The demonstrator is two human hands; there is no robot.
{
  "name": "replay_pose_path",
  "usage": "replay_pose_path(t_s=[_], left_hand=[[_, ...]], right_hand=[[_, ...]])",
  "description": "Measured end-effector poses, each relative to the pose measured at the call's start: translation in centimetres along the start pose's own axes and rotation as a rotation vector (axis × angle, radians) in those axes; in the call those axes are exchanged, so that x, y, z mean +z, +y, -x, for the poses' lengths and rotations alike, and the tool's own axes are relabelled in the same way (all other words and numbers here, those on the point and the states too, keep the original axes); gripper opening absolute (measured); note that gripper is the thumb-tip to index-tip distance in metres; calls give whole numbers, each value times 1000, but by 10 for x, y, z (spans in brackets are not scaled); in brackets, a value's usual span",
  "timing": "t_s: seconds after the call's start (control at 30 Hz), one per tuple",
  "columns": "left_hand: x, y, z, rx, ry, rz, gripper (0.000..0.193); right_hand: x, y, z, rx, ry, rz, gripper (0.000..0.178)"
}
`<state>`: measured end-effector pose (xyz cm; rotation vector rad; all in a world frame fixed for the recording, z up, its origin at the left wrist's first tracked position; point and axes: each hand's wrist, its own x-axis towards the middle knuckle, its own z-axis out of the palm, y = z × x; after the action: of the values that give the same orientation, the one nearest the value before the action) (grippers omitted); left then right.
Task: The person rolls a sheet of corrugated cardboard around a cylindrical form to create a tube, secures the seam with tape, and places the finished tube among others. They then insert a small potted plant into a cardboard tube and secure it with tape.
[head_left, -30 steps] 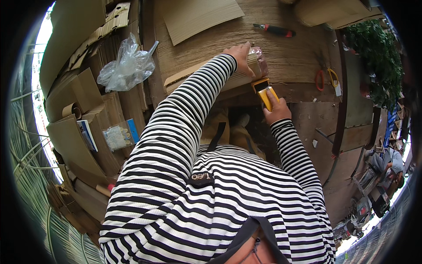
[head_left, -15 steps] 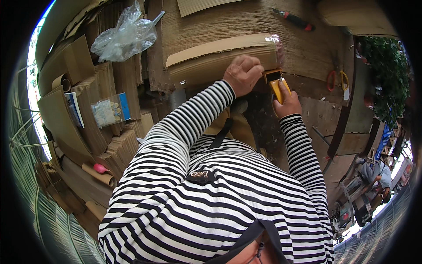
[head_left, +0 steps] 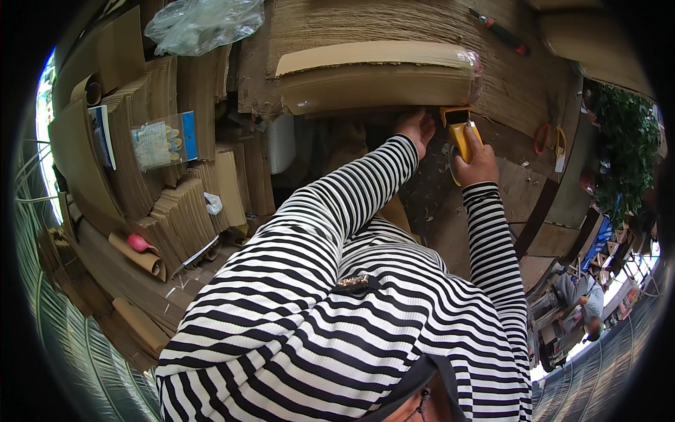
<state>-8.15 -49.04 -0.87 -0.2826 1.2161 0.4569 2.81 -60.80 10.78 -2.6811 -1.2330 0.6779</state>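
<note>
A long, flat brown cardboard box (head_left: 373, 87) lies across the wooden table, clear tape (head_left: 471, 79) wrapped over its right end. My right hand (head_left: 477, 163) grips a yellow tape dispenser (head_left: 461, 135), whose head is at the near edge of the box's right end. Just left of the dispenser, my left hand (head_left: 420, 131) is at the box's near edge. Its fingers look loosely apart and partly shaded beneath the edge, with nothing visible in them.
A red-and-black utility knife (head_left: 500, 33) lies at the back right of the table (head_left: 394, 21). Scissors (head_left: 560, 149) hang at the right. Stacked cardboard (head_left: 130, 133), a clear plastic bag (head_left: 205, 27) and a roll of wrap (head_left: 281, 144) are on the left; leafy plants (head_left: 626, 141) stand far right.
My left hand has come down off the box's near side to just below its edge, and its fingers have loosened. The dispenser stays in my right hand by the box's right end. The view has shifted.
</note>
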Motion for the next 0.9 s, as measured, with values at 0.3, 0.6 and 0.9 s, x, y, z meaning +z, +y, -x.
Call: replay_pose_path(t_s=[0.3, 0.6, 0.9], left_hand=[[33, 18, 12, 109, -56, 158, 14], [91, 71, 52, 932, -228, -920, 32], [181, 171, 63, 1842, -431, -2029, 38]], right_hand=[[-49, -28, -16, 14, -100, 83, 69], [-126, -83, -82, 75, -180, 93, 62], [-174, -118, -146, 90, -193, 67, 64]])
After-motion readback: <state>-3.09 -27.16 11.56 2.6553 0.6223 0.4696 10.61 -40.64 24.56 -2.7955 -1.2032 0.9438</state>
